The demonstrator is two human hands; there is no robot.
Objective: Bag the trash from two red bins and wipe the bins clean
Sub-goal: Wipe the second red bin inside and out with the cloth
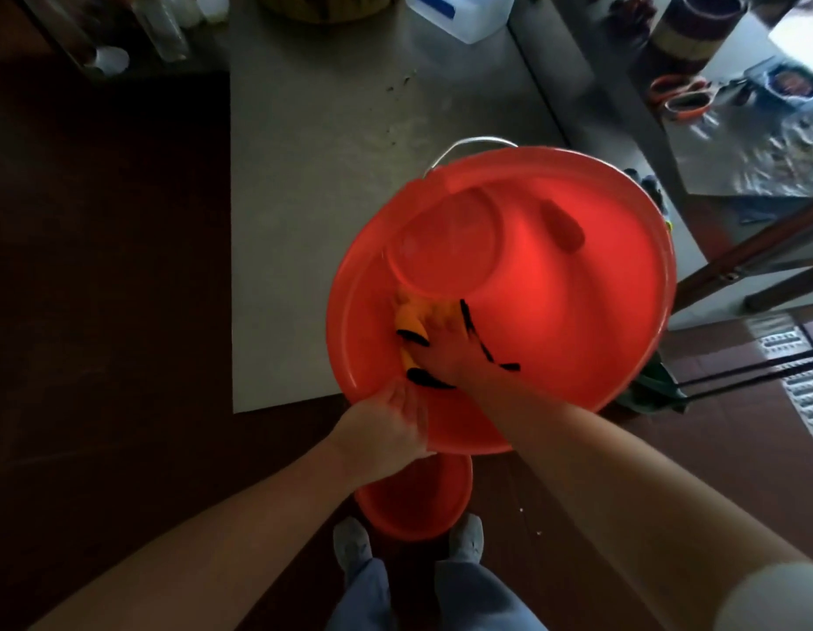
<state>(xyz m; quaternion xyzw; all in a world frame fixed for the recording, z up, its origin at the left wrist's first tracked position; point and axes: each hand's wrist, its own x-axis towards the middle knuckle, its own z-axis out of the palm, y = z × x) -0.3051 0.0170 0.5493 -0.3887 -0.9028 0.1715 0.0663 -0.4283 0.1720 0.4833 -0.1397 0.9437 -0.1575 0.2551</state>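
Head view is showing a person looking down at a big red bin [554,321], tipped up so the inside is facing the camera. On the left, the left hand [386,430] is closing around the bin's near rim and holding it up. Just past it, the right hand [445,352] is reaching inside and pressing a yellow cloth with black edges [413,325] flat against the inner wall, fingers curled over the cloth. The bin looks empty, with no trash showing in it. A metal handle [468,145] is sticking out at the far rim, over the grey tabletop [313,175]. A second red bin [418,507] is sitting on the floor between the person's feet, partly hidden under the first one.

The step in hand seems to be wiping the inside of the first bin. Next, the cloth probably needs to be going around the rest of the wall and the round bottom, while the left hand is keeping the bin steady so it is not slipping.
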